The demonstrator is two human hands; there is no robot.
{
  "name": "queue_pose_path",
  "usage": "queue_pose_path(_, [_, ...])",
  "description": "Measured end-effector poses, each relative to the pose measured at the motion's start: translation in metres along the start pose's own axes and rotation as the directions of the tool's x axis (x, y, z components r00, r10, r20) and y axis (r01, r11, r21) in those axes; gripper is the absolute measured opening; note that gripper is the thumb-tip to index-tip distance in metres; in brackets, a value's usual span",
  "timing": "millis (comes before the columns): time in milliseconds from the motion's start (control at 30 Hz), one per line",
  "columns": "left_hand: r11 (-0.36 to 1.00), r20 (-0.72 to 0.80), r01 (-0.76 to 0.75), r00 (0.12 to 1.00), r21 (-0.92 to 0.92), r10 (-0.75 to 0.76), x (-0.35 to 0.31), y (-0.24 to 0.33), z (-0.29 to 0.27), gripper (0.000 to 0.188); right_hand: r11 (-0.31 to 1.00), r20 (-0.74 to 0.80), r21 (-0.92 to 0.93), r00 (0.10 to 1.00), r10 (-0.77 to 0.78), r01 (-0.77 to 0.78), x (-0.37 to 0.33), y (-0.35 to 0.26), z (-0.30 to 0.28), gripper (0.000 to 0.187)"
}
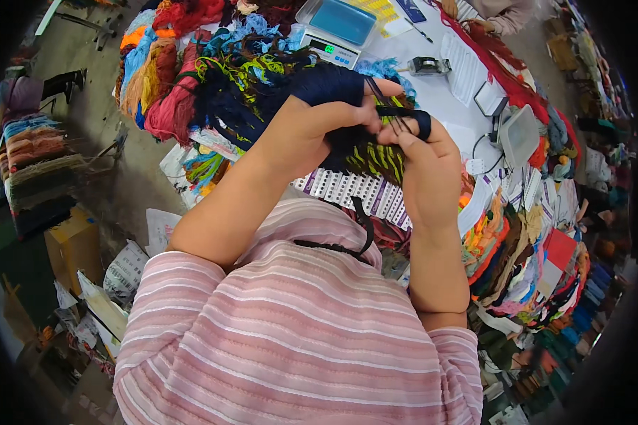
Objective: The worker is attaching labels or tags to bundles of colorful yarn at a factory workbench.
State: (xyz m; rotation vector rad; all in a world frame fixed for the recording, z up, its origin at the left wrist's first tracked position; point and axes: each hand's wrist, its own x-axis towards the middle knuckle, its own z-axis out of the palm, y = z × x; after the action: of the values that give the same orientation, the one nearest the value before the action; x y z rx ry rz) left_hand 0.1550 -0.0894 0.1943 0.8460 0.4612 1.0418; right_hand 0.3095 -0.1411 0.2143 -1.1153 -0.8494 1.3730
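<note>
A dark navy hank of yarn (328, 85) lies across the back of my left hand (308, 127), whose fingers are bent around it. Thin dark strands stretch from there to my right hand (430, 159), which pinches them between thumb and fingers; a dark loop also circles its fingers. My hands almost touch at the fingertips. Beneath them spread dark and lime-green yarns (376, 157), partly hidden by my hands. Closer to me lies a white card strip with rows of holes (347, 190).
A digital scale (331, 49) bears a clear tray (342, 23). Piled yarn hanks (170, 92) cover the table's left side, and more hang at its right (521, 265). Right of the scale are a small black device (427, 66) and a plastic container (520, 136). Another person's sleeve (509, 15) shows across the table.
</note>
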Motion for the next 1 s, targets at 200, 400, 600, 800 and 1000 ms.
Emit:
queue_pose_path(200, [0.895,0.268,0.404,0.898,-0.188,-0.349,-0.007,0.008,-0.019,0.04,0.947,0.434,-0.214,0.845,0.311,-0.239,0.023,-0.035,-0.036,0.011])
queue_pose_path(400, [0.505,0.249,0.258,0.965,-0.824,-0.086,-0.003,-0.023,-0.032,0.029,0.909,-0.016,0.34,0.965,0.264,-0.243,0.083,-0.034,-0.099,0.04])
queue_pose_path(600, [0.677,0.346,0.188,0.932,-0.712,0.105,0.003,-0.033,-0.038,0.035,0.969,-0.004,-0.03,0.969,0.246,-0.246,0.067,-0.028,-0.033,0.031])
queue_pose_path(800, [0.73,0.409,0.187,0.902,-0.657,0.136,0.012,-0.026,-0.037,0.041,0.488,0.231,-0.858,0.969,0.084,0.162,0.042,-0.03,0.005,0.02])
queue_pose_path(1000, [0.868,0.293,0.157,0.956,-0.472,-0.013,0.012,-0.027,-0.032,0.052,0.502,0.353,-0.748,0.9,-0.254,0.435,0.032,-0.015,0.013,0.021])
